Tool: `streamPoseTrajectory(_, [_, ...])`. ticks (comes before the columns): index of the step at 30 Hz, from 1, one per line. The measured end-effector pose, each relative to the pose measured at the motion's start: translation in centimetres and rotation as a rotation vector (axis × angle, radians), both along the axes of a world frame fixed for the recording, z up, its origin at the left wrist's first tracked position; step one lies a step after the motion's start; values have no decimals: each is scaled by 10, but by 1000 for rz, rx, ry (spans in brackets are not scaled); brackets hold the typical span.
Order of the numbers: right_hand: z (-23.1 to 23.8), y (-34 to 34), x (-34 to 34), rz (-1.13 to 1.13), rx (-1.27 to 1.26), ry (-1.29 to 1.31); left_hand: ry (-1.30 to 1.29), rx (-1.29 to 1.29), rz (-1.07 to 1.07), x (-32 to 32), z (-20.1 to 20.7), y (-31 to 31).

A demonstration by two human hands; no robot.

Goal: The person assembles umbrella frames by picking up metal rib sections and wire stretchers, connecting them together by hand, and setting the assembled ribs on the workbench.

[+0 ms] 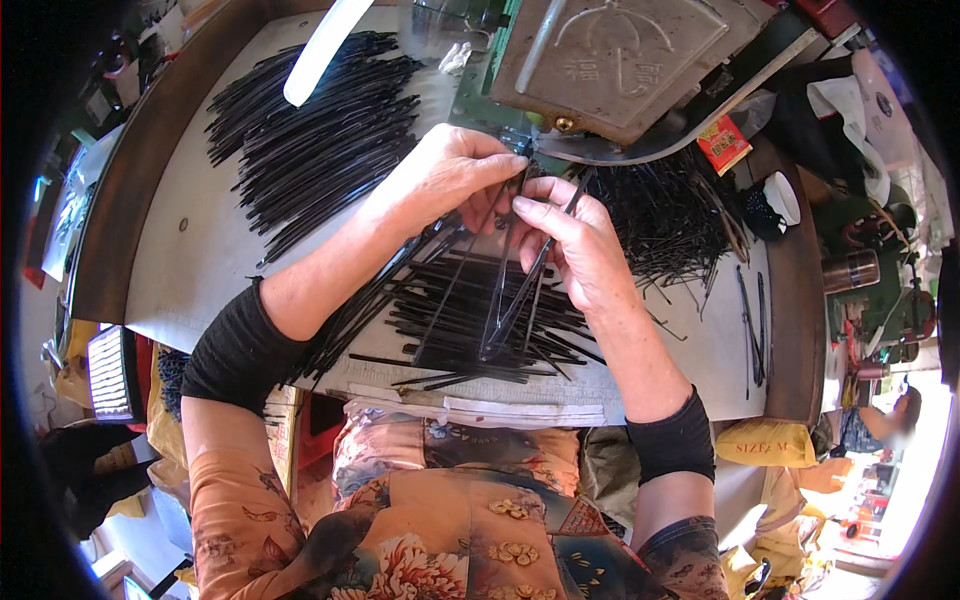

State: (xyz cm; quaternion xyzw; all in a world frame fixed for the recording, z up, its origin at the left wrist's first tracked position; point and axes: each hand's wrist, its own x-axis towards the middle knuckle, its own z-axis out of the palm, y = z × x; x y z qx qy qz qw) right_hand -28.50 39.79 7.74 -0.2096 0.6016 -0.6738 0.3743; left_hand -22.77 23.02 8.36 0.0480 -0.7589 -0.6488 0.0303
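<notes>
Fingers (520,205) of both hands pinch thin black rods (510,290) hanging below them.

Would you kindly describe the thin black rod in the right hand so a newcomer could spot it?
Find the grey metal machine at the table's far edge. Just below it, the right hand pinches a thin black rod. Unlike the rods lying flat in piles, it slants up off the table.

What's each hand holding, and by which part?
Left hand: a bundle of thin black rods, gripped near their upper ends. Right hand: a few black rods, pinched at their upper ends by its fingertips.
</notes>
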Motion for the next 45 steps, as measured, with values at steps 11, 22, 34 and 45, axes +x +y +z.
streamPoseTrajectory(11, [0,0,-6,20,-29,-98,-90,-74,-4,-6,9,-2])
streamPoseTrajectory(22, [5,-5,12,-194,106,-59,49,104,-24,5,2,-4])
streamPoseTrajectory(34, [-11,5,3,-209,-9,-61,40,179,-61,-3,-5,-3])
streamPoseTrajectory(45, [-14,6,2,-146,-65,-144,17,297,-106,-12,-17,-4])
